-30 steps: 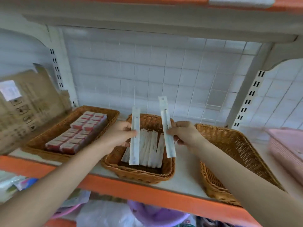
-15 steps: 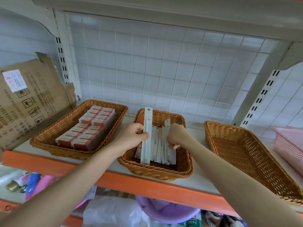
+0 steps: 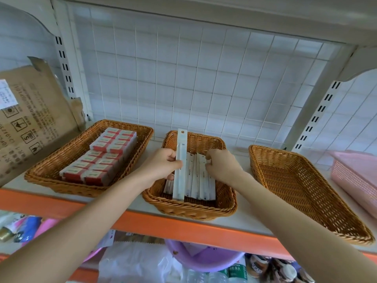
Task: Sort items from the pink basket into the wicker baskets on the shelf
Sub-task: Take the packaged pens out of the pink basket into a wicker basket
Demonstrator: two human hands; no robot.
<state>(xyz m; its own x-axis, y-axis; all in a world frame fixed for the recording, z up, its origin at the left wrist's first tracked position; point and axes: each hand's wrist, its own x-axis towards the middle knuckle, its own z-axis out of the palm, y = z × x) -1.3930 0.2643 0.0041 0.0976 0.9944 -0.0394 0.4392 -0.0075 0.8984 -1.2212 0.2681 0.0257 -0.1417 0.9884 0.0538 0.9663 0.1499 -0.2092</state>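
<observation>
A white shelf (image 3: 243, 193) with an orange front edge holds three wicker baskets in a row. A pink basket (image 3: 353, 176) sits at the far right, its contents out of view, and a cardboard box (image 3: 30, 123) leans at the far left.

The right wicker basket (image 3: 295, 190) is the largest and shows only bare weave. The left wicker basket (image 3: 47, 180) is packed with neat rows of red and white boxes (image 3: 102, 160). The smaller middle wicker basket (image 3: 189, 209) holds flat white packets (image 3: 202, 184) lying side by side lengthways.

Both hands work over this middle basket. The left hand (image 3: 161, 166) has its fingers and thumb curled round a long white packet (image 3: 181, 144). The packet stands steeply, its lower end down in the basket and its top above the back rim. The right hand (image 3: 222, 166) has bent fingertips on the upper ends of the lying packets. It is not clear whether they pinch one or only press.

The step appears to be laying the held packet down. It would go best tipped flat into the free strip at the left, parallel to the others. The right hand can steady the row so nothing slides or overlaps.
</observation>
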